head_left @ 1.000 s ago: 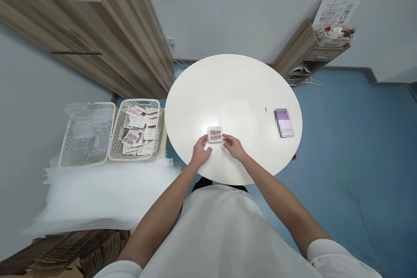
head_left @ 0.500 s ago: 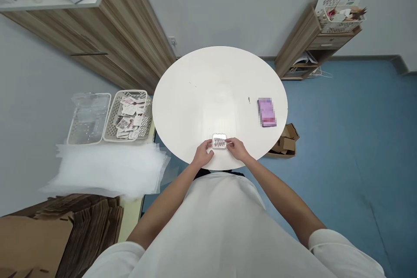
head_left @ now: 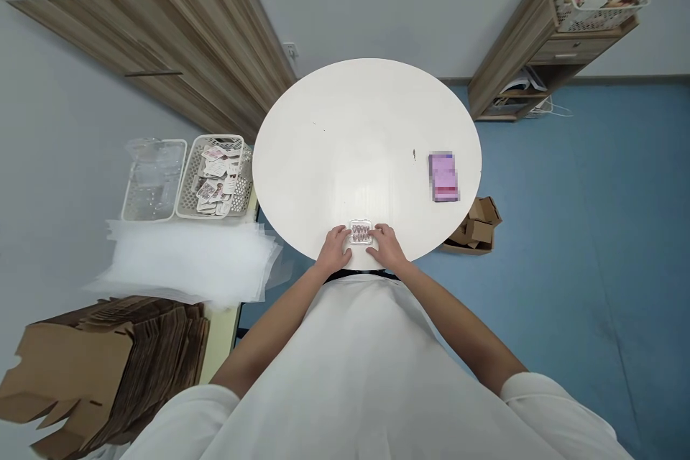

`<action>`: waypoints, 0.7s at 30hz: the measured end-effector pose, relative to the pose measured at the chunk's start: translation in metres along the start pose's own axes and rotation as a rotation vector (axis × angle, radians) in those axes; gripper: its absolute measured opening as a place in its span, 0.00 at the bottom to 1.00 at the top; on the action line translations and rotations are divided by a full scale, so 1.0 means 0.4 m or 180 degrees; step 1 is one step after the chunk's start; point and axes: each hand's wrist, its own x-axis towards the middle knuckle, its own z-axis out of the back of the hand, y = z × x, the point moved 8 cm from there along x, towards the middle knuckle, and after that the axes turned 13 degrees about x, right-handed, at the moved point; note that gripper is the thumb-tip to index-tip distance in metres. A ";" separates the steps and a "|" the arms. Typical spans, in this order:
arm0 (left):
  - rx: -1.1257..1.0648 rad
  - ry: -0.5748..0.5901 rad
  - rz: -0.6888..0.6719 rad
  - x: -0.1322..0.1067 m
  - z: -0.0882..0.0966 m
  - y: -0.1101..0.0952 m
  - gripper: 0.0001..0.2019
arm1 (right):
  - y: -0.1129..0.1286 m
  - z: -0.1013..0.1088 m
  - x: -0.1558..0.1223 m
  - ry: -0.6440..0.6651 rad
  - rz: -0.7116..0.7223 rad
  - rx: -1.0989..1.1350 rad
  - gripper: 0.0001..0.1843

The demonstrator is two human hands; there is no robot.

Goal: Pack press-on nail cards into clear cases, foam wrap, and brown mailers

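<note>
A small clear case (head_left: 361, 232) with two rows of tiny reddish pieces lies on the white table (head_left: 366, 100), close to the middle of its near edge. The left hand (head_left: 334, 250) is at the case's left side and the right hand (head_left: 387, 247) at its right, both loosely spread, thumbs apart from the bent fingers; whether the fingertips press on it, I cannot tell. Near the table's right edge lies a pixelated purple rectangular object (head_left: 445, 177). Beyond the left edge stand a basket of cards (head_left: 237, 183) and a basket of clear plastic containers (head_left: 154, 180), with translucent sheets (head_left: 188, 259) just nearer.
</note>
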 end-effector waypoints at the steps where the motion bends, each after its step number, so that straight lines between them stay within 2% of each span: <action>1: 0.0075 0.0007 -0.0064 0.003 0.005 -0.001 0.25 | 0.013 0.001 0.001 0.0031 0.0112 -0.0200 0.25; 5: 0.0111 0.0170 -0.0401 0.013 0.012 -0.010 0.28 | 0.060 -0.016 0.021 0.0419 0.0566 -0.0744 0.30; 10: 0.0040 0.0269 -0.0602 0.020 0.007 -0.006 0.28 | 0.065 -0.033 0.055 0.0723 0.0640 -0.1073 0.23; 15: 0.0228 0.0319 -0.0746 0.025 0.001 0.000 0.28 | 0.063 -0.049 0.061 0.0712 0.0723 -0.1125 0.21; 21: 0.0389 0.0370 -0.0831 0.030 -0.004 0.001 0.31 | 0.054 -0.059 0.060 0.0499 0.0523 -0.1089 0.23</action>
